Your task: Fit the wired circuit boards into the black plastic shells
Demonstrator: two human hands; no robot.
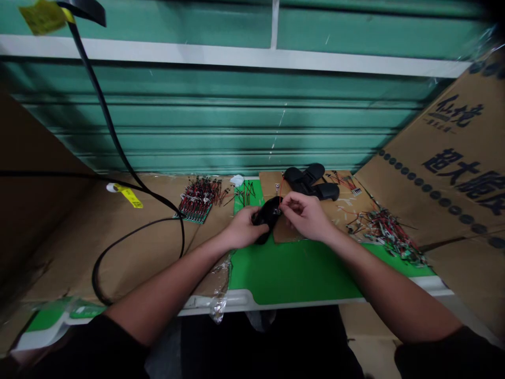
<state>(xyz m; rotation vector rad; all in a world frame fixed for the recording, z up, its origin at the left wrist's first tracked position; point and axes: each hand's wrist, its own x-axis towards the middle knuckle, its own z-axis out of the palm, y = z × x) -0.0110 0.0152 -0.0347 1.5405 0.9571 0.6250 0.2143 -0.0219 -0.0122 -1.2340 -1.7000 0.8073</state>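
Observation:
My left hand [248, 227] is wrapped around a black curved plastic shell [268, 218], held tilted over the green tabletop [292, 268]. At the shell's upper right end, the fingers of my right hand [302, 213] pinch a thin red wire [281, 192]. The wire rises from the shell near my fingertips; its exact joint there is too small to make out. Just beyond my right hand lie several more black plastic shells [311, 181] on a cardboard sheet [282, 231].
Wired green circuit boards [195, 202] lie on cardboard at left. A tangle of wired parts [390, 231] sits at right. A black cable [106, 110] hangs across the left side. Cardboard walls [453, 158] flank the table, with a green shutter [221, 116] behind.

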